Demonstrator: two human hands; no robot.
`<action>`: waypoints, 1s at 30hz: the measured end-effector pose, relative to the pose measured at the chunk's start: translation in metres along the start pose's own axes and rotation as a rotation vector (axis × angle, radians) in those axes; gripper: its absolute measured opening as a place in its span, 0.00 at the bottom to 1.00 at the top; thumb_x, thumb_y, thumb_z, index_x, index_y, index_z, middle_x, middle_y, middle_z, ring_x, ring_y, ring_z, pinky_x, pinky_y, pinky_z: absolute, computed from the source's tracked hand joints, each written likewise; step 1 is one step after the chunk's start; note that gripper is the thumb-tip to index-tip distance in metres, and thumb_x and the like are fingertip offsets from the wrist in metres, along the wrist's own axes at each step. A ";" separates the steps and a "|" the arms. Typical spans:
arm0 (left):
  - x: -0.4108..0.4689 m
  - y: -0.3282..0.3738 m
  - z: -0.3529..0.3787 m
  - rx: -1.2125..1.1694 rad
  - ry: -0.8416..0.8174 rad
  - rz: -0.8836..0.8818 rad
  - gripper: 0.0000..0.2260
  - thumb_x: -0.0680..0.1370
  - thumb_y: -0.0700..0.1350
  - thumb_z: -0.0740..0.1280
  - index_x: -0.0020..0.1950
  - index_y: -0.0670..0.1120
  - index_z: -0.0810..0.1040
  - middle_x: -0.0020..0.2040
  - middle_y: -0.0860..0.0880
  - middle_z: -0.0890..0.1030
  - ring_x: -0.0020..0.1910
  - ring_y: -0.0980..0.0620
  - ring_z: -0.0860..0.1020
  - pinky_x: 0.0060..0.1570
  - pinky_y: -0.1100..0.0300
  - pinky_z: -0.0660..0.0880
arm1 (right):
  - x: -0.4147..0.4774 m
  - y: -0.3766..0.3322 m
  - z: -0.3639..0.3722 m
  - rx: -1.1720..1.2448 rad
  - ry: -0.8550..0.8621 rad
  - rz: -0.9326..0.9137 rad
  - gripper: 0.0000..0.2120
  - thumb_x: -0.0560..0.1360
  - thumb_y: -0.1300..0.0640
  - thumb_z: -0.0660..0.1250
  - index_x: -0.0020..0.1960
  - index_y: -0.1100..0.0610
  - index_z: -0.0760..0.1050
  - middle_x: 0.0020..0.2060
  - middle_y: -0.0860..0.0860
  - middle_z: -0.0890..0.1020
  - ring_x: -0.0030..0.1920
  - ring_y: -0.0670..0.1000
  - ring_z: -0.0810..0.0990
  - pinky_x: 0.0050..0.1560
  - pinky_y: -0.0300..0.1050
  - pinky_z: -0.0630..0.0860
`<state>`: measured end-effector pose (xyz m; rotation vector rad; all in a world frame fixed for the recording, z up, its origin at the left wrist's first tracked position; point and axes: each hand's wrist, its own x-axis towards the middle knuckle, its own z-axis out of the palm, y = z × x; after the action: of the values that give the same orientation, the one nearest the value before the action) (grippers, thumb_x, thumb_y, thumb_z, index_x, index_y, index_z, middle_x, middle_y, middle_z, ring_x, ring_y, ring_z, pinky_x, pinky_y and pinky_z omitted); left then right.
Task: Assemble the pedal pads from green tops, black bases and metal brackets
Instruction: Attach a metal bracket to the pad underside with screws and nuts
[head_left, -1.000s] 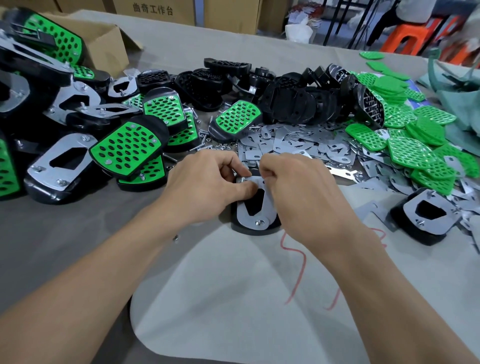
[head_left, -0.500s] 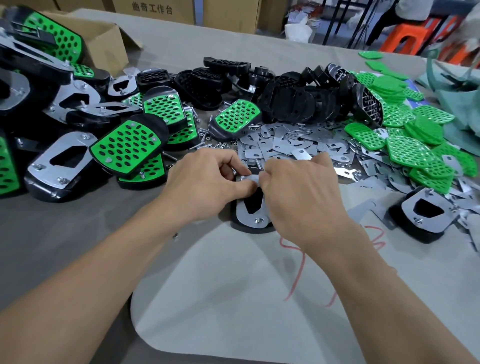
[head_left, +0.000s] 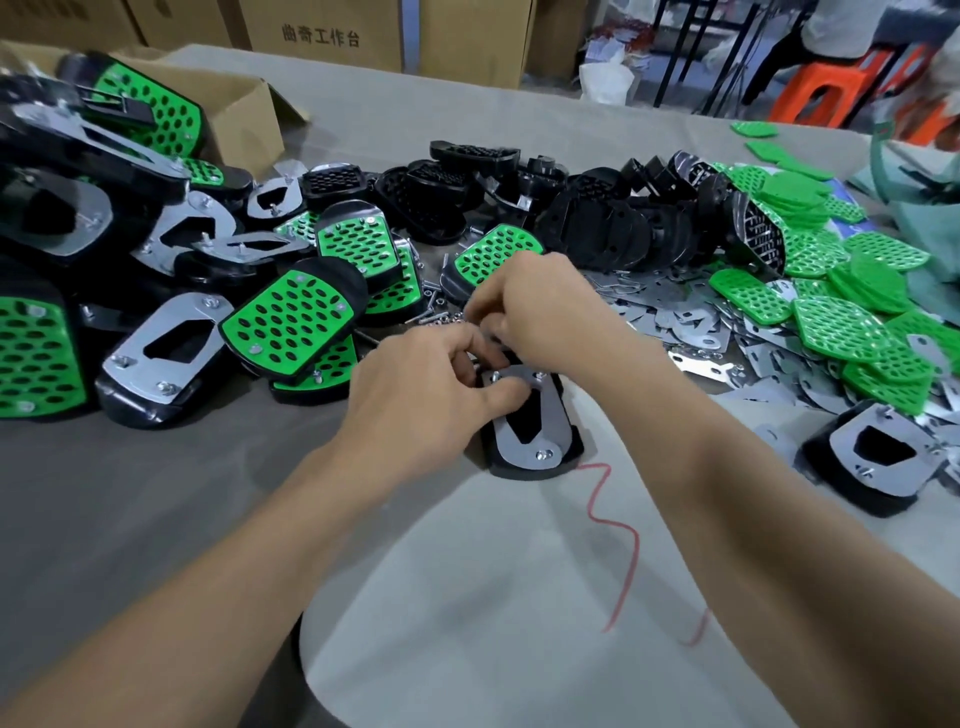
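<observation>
Head camera: right hand (head_left: 540, 312) curled over the far end, fingertips hidden, grip unclear. Left hand (head_left: 415, 384) pinches the metal bracket (head_left: 543, 421) on the black base (head_left: 519, 472).

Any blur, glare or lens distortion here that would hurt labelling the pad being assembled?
Head view: wide-angle stretch at the edges; orange stool at top right is smeared; loose metal brackets glint; the left hand, right hand and bracket they work on read sharp under even light.
</observation>
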<state>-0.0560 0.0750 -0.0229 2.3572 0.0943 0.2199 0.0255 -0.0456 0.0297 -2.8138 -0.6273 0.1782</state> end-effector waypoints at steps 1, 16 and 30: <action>-0.001 0.001 0.000 0.010 -0.001 -0.004 0.16 0.62 0.69 0.69 0.43 0.62 0.80 0.34 0.63 0.79 0.33 0.61 0.76 0.34 0.56 0.66 | 0.005 -0.004 -0.001 -0.098 -0.012 -0.045 0.18 0.76 0.65 0.65 0.57 0.47 0.84 0.49 0.50 0.86 0.49 0.53 0.83 0.52 0.47 0.81; 0.012 -0.010 -0.024 -0.089 -0.386 0.024 0.15 0.64 0.56 0.71 0.49 0.67 0.81 0.38 0.61 0.82 0.39 0.55 0.79 0.54 0.44 0.77 | 0.011 -0.006 0.011 -0.075 0.144 0.008 0.08 0.73 0.60 0.68 0.48 0.52 0.83 0.39 0.52 0.81 0.42 0.57 0.78 0.41 0.45 0.73; 0.013 -0.011 -0.020 -0.076 -0.332 0.049 0.10 0.67 0.61 0.70 0.48 0.67 0.81 0.38 0.63 0.83 0.37 0.60 0.77 0.48 0.51 0.73 | -0.070 0.036 0.021 0.814 0.379 0.197 0.07 0.74 0.57 0.72 0.38 0.49 0.85 0.27 0.51 0.83 0.22 0.44 0.69 0.24 0.33 0.66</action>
<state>-0.0472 0.0983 -0.0153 2.2893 -0.1303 -0.1430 -0.0265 -0.1027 0.0043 -2.0274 -0.1292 -0.0605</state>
